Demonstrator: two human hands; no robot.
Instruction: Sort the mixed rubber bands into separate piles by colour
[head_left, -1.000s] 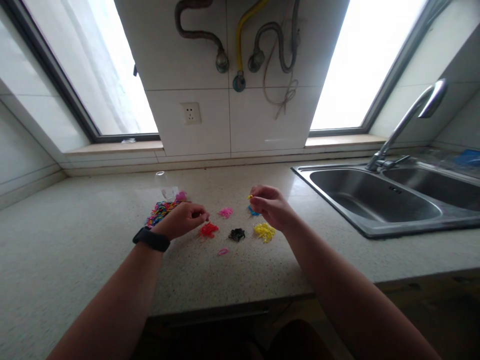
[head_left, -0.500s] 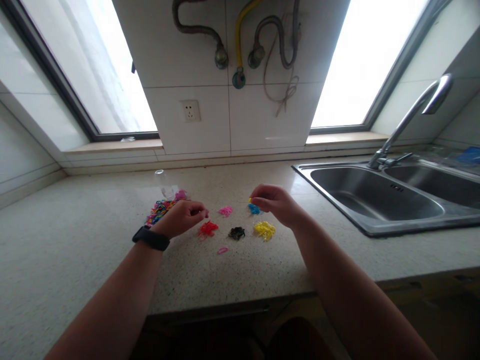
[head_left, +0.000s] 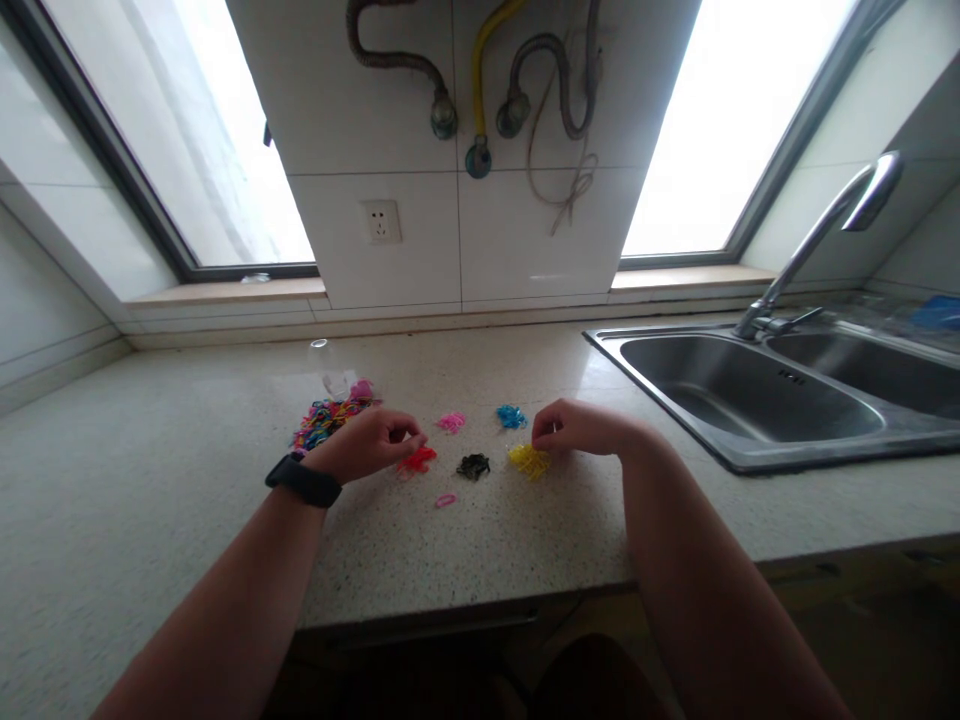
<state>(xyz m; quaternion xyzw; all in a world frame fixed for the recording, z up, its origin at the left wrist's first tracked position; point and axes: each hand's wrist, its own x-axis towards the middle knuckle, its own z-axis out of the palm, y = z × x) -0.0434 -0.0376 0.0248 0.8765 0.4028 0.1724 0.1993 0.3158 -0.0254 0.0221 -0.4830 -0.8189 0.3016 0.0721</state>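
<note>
My right hand (head_left: 574, 427) is at the upper right edge of a pile of yellow rubber bands (head_left: 529, 462), fingers closed in a pinch; what they hold is hidden. My left hand (head_left: 375, 440), with a black band on its wrist, hovers at the pile of red rubber bands (head_left: 417, 461). Its thumb and fingertips are together, and anything between them is too small to make out. Between the hands lie a black pile (head_left: 474, 466) and a pink pile (head_left: 451, 423). A blue pile (head_left: 511, 416) sits behind the yellow one. One pink loop (head_left: 445, 500) lies alone nearer me.
A heap of mixed-colour bands (head_left: 322, 421) lies behind my left hand, beside a clear container (head_left: 337, 384). The steel double sink (head_left: 675, 400) with its faucet (head_left: 817, 240) is to the right. The speckled countertop (head_left: 450, 565) ends at its front edge.
My right hand has moved from above the blue pile, with something yellow at its fingertips, down and right to the yellow pile. My left hand has shifted slightly right and down toward the red pile.
</note>
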